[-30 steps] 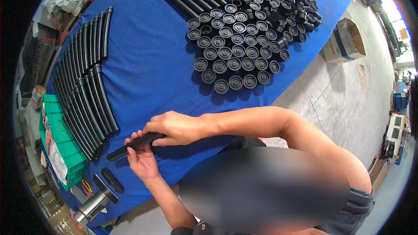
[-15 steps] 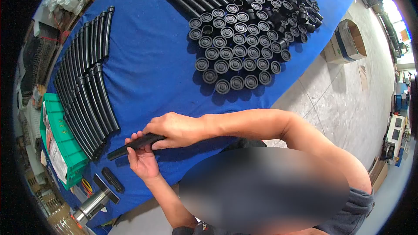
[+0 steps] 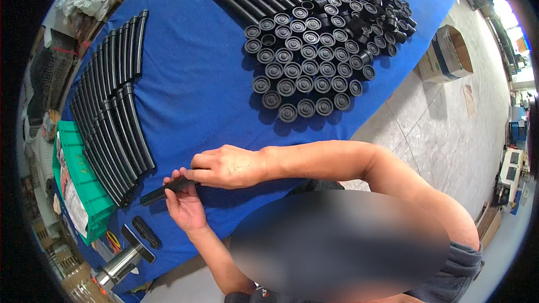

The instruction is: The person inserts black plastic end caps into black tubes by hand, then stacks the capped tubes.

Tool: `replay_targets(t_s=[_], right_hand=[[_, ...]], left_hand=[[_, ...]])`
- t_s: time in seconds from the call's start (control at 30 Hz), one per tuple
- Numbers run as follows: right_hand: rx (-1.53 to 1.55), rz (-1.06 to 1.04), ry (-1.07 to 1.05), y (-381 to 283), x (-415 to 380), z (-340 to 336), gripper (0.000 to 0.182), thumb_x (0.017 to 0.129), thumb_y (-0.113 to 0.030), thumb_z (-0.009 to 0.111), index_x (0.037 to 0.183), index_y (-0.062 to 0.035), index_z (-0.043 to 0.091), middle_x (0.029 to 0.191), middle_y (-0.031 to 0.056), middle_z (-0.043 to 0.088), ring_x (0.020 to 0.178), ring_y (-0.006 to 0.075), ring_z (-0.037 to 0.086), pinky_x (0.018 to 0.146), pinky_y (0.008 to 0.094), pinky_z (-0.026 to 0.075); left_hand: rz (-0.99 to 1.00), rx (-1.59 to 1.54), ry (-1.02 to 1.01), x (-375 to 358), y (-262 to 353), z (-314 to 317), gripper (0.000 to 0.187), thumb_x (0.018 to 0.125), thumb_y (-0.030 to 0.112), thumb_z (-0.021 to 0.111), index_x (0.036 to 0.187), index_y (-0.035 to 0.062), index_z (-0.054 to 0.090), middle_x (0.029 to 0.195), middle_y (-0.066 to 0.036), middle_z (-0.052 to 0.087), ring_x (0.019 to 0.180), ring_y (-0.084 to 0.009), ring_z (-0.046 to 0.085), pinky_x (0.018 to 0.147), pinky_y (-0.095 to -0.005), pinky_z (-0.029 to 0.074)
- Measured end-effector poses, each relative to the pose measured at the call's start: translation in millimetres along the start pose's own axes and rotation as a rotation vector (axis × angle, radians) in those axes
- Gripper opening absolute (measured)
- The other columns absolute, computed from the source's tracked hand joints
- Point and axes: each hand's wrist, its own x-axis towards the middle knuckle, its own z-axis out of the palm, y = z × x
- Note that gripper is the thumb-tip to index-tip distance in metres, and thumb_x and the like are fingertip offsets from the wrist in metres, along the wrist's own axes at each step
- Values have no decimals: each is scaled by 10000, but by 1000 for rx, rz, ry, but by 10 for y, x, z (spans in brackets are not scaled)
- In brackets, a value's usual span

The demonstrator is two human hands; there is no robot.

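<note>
My left hand (image 3: 188,207) is wrapped round a black tube (image 3: 158,194), palm turned up, low on the blue cloth. My right hand (image 3: 227,166) is closed over the tube's other end, its fingers covering that end. The tube slants, its free end pointing down-left. Left of my hands lie rows of black tubes with collars (image 3: 115,118), side by side. Several round black caps (image 3: 304,83) stand in a cluster beyond my right forearm.
Plain black tubes (image 3: 247,0) lie at the far edge of the blue cloth (image 3: 191,78). A green bin (image 3: 90,182) stands left, near a metal cylinder device (image 3: 120,264) and a black brush-like piece (image 3: 146,232). A cardboard box (image 3: 446,56) sits on the floor at right.
My right hand has rolled over the tube's end, its back now turned more upward and its thumb tucked under. My left hand stays almost still round the tube.
</note>
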Motion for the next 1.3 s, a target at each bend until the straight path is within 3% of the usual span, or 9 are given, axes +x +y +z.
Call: replay_targets(t_s=[0.17,0.3,0.4,0.6,0.73,0.93,1.07,1.1,1.3], right_hand=[[589,501,-333,-121,147,-303,410,901,-178,702,1250,-5,573,959,141,624,801,315,674,605,408,561],[-24,-23,31,-22,12,-31,280,880,-231,688,1001,11,619,871,186,646,834,331,678,656,452,554],[283,109,-12,-2,34,-20,388,886,-138,695,1230,-2,579,981,153,627,839,346,665,625,428,563],[94,83,-1,-50,35,-60,332,834,-204,735,1060,9,616,949,208,656,869,402,667,719,487,554],[370,236,-106,-24,61,-132,390,876,-187,685,1215,-21,588,958,159,620,841,385,667,695,456,567],[29,45,-12,-59,50,-101,432,846,-97,704,1253,-22,582,995,148,617,909,335,664,734,423,578],[603,606,-264,-177,195,-323,370,869,-158,719,1190,-12,607,1004,201,655,936,385,668,742,470,554],[266,211,-11,-12,86,-133,340,871,-146,715,1163,-2,619,998,204,658,930,398,666,771,478,547],[338,310,-24,-130,137,-199,318,866,-123,721,1157,-16,651,943,185,688,881,353,692,759,406,562]], left_hand=[[16,42,-36,-19,-15,24,316,1050,153,541,1307,-31,553,1398,-233,570,1361,-365,501,1166,-501,426],[9,23,7,-5,-13,26,307,1045,142,548,1306,-19,557,1387,-227,579,1350,-369,513,1158,-502,438],[24,6,31,-42,-8,13,299,1041,129,552,1307,-8,558,1365,-232,593,1339,-376,526,1142,-506,462],[32,26,32,-8,-41,55,303,1042,121,545,1319,-4,556,1354,-247,595,1341,-382,523,1126,-510,480],[14,11,-28,-18,-30,48,303,1045,131,537,1310,-12,568,1372,-234,586,1355,-374,506,1167,-511,428],[33,64,61,-17,-49,50,294,1013,160,602,1262,5,619,1363,-231,600,1346,-381,514,1148,-503,441],[41,76,38,-22,-69,105,288,1025,154,579,1276,14,602,1342,-236,614,1330,-401,530,1136,-557,442],[51,88,47,-12,-91,137,279,1032,148,563,1272,10,597,1348,-240,608,1334,-404,528,1131,-560,448],[48,22,78,-17,-78,162,224,1023,129,583,1233,51,597,1322,-249,621,1307,-402,557,1097,-531,491]])
